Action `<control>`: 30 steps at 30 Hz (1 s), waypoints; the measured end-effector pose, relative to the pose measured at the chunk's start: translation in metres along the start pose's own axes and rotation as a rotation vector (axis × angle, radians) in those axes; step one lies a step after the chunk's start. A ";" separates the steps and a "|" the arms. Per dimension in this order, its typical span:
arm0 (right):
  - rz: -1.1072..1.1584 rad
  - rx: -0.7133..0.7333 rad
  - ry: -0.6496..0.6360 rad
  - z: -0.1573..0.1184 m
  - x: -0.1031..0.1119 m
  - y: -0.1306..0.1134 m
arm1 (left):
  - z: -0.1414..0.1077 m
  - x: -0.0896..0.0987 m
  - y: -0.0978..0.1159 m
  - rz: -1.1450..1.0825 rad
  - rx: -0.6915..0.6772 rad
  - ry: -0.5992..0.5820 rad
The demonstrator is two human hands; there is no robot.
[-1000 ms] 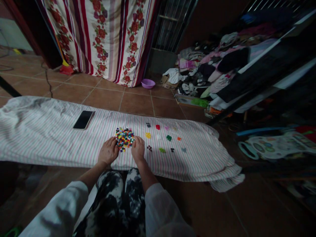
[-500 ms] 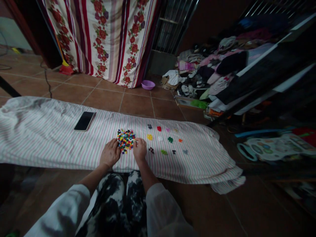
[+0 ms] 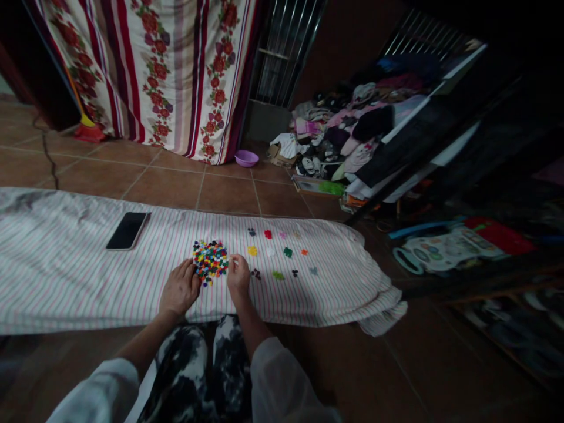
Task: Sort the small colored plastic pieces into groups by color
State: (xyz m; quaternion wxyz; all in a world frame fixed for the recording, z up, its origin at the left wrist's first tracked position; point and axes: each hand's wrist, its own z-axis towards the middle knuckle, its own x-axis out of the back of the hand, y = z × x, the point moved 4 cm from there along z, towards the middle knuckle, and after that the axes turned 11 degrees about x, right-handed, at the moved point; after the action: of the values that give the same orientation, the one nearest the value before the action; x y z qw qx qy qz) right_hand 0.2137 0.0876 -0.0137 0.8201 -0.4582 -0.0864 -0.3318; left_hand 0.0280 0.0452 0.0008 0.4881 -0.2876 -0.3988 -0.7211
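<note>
A mixed heap of small colourful pieces (image 3: 210,262) lies on a striped cloth (image 3: 145,288); their exact kind is too small to tell. My left hand (image 3: 180,289) rests flat on the cloth, its fingertips touching the heap's left edge. At the heap's right side is my right hand (image 3: 238,276), thumb and fingers pinched together; what they hold, if anything, cannot be made out. Sorted by colour to the right are little groups, among them yellow pieces (image 3: 252,251), red pieces (image 3: 268,234), dark green pieces (image 3: 288,252), lime pieces (image 3: 278,275) and dark brown pieces (image 3: 256,274).
A phone (image 3: 127,231) lies on the cloth at the left. Beyond the cloth's far edge, a purple basin (image 3: 247,158) stands on the tiled floor by a flowered curtain (image 3: 176,76). Heaped clothes (image 3: 339,132) fill the back right, with a red broom (image 3: 90,132) at the back left.
My view has swung to the right, so everything appears further left. The right hand's pinched fingers sit slightly further from the heap. The left hand stays beside it.
</note>
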 end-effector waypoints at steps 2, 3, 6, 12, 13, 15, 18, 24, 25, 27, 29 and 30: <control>0.019 0.003 0.028 -0.001 0.001 0.001 | -0.001 -0.002 0.000 0.014 -0.035 0.000; 0.027 0.007 0.041 -0.002 0.001 0.002 | -0.002 -0.002 0.000 0.020 -0.056 -0.010; 0.034 0.015 0.078 -0.003 0.003 0.001 | -0.002 -0.002 0.000 0.022 -0.081 -0.015; 0.019 0.053 0.097 -0.004 0.013 -0.011 | -0.003 -0.004 0.001 0.087 -0.143 0.006; 0.018 0.065 0.088 -0.003 0.015 -0.014 | -0.003 -0.004 0.001 0.100 -0.144 0.017; 0.029 0.095 0.066 0.000 0.020 -0.019 | -0.003 -0.005 0.001 0.110 -0.138 0.027; 0.082 0.105 0.100 0.013 0.035 -0.020 | -0.002 -0.005 0.000 0.080 -0.120 0.010; 0.082 0.032 0.205 0.071 0.090 0.035 | -0.002 -0.003 -0.001 0.038 -0.092 -0.015; 0.045 0.007 0.228 0.081 0.102 0.049 | -0.002 -0.004 -0.001 0.040 -0.102 -0.022; -0.060 -0.025 0.270 0.098 0.127 0.077 | -0.002 -0.004 -0.001 0.049 -0.120 -0.028; -0.152 -0.039 0.284 0.110 0.149 0.100 | -0.002 -0.005 -0.001 0.061 -0.122 -0.025; -0.196 -0.047 0.265 0.114 0.158 0.110 | -0.003 -0.005 -0.002 0.065 -0.116 -0.022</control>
State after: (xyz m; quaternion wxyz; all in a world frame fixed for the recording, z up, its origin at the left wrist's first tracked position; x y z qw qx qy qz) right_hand 0.4218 0.1462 0.0446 0.7771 -0.4187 -0.0141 -0.4697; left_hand 0.0281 0.0456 -0.0049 0.4891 -0.3361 -0.3520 -0.7238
